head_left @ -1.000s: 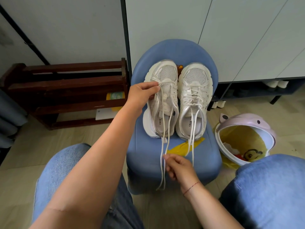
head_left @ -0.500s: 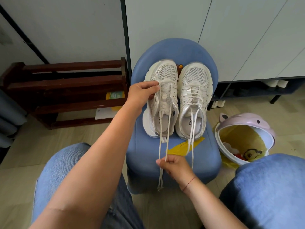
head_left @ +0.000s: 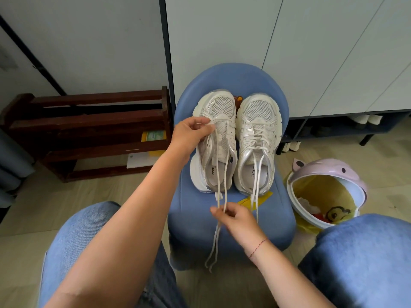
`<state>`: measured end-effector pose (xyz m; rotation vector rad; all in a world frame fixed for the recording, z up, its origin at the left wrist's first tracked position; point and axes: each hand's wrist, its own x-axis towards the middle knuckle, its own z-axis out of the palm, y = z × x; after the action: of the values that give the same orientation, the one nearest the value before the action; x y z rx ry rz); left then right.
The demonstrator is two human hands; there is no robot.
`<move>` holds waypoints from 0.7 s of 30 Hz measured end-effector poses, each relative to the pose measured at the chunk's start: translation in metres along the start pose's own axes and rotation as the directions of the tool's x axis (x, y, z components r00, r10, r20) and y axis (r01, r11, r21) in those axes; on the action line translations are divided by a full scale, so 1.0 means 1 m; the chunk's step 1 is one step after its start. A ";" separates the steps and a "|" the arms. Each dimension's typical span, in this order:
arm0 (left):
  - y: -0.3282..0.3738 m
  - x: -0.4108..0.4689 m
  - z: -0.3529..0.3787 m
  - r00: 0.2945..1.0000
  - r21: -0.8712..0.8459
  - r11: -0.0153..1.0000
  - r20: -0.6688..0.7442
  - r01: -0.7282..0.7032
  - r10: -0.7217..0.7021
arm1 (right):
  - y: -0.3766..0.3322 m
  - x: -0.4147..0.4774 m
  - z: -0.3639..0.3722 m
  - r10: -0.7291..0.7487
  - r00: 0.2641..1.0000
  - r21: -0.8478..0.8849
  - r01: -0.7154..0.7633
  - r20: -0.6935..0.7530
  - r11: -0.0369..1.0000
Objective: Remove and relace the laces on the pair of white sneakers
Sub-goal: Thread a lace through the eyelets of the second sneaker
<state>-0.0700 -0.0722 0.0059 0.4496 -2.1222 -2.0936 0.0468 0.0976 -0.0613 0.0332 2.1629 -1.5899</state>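
A dark wooden rack [head_left: 89, 130] is seen at the left, against the wall. The left arm is stretched forward and to the right above the left knee [head_left: 77, 241]. The left hand [head_left: 191, 134] is held palm down at the outer side of the left sneaker [head_left: 222, 112], its fingers curled, and the lace [head_left: 225, 174] is pinched between thumb and fingertips where it meets the eyelets near the toe.

Both sneakers are stood side by side, toes away, on a blue stool [head_left: 233, 76]. From the left sneaker two strands of the lace are drawn taut back over its opening to the stool's front edge. There they are pinched in the right hand [head_left: 238, 218], whose fingers are bent and whose thumb is pressed against them; the ends are left hanging down the stool's front. The right forearm is angled in from the lower right, and a red thread is worn at the wrist.

The right sneaker [head_left: 260, 112] is laced, with its loose ends trailed toward the front. A pink bin [head_left: 329, 167] is stood on the floor at the right, beside the right knee [head_left: 367, 252].
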 end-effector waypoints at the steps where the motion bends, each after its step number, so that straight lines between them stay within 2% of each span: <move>1: 0.000 0.000 0.000 1.000 0.010 1.000 0.002 -0.007 0.007 | -0.006 -0.003 -0.004 -0.018 1.000 0.011 0.018 -0.010 1.000; 4: 0.002 -0.003 0.000 1.000 0.038 0.999 0.017 -0.018 0.017 | -0.024 -0.020 -0.014 -0.108 0.994 0.094 0.110 -0.022 0.989; 9: 0.005 -0.013 0.000 0.996 0.204 0.976 0.072 -0.073 0.060 | -0.058 -0.051 -0.029 -0.239 0.971 0.277 0.232 -0.009 0.932; 14: 0.013 -0.027 -0.001 0.993 0.342 0.936 0.107 -0.085 0.051 | -0.096 -0.049 -0.042 -0.393 0.918 0.323 0.387 -0.049 0.864; 19: 0.020 -0.039 0.000 0.996 0.326 0.942 0.063 -0.084 0.067 | -0.113 -0.043 -0.048 -0.457 0.889 0.331 0.427 0.014 0.841; 21: 0.023 -0.045 0.001 0.988 0.221 0.974 0.130 0.048 -0.078 | -0.111 -0.045 -0.048 -0.447 0.893 0.331 0.406 0.056 0.852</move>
<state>-0.0307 -0.0580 0.0342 0.4105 -2.4625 -1.9857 0.0399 0.1147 0.0663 -0.4762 1.8813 -2.1053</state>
